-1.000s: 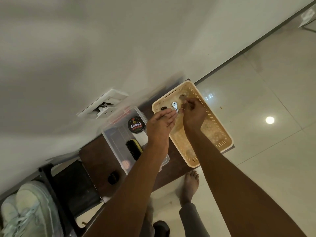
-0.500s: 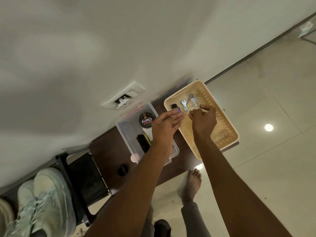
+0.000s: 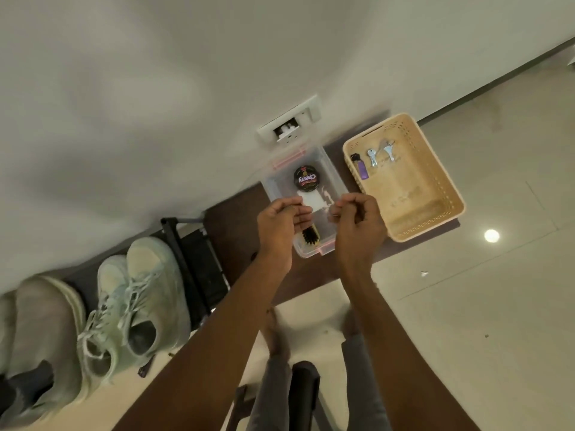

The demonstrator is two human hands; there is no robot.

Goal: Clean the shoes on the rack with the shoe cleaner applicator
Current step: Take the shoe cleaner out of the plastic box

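Pale green sneakers (image 3: pixel 133 300) and grey shoes (image 3: pixel 40 331) stand on a black rack (image 3: pixel 193 259) at the left. A clear plastic box (image 3: pixel 331 169) on the brown table (image 3: pixel 233 234) holds a black Cherry polish tin (image 3: pixel 306 178), a black-bristled brush (image 3: pixel 311 237) and a white item (image 3: pixel 312 199). My left hand (image 3: pixel 278 220) hovers over the box's left side, fingers loosely extended above the brush, holding nothing that I can see. My right hand (image 3: pixel 357 223) is over the box's right rim with its fingers curled and nothing visible in them.
A beige perforated basket (image 3: pixel 435 194) right of the box holds keys (image 3: pixel 380 154) and a purple lighter (image 3: pixel 362 171). A white wall socket (image 3: pixel 291 126) is behind the box. My feet stand on the tiled floor (image 3: pixel 466 306) below the table.
Both hands have drawn back from the basket to the clear box. The view has swung left, bringing the shoes and rack further into the frame.
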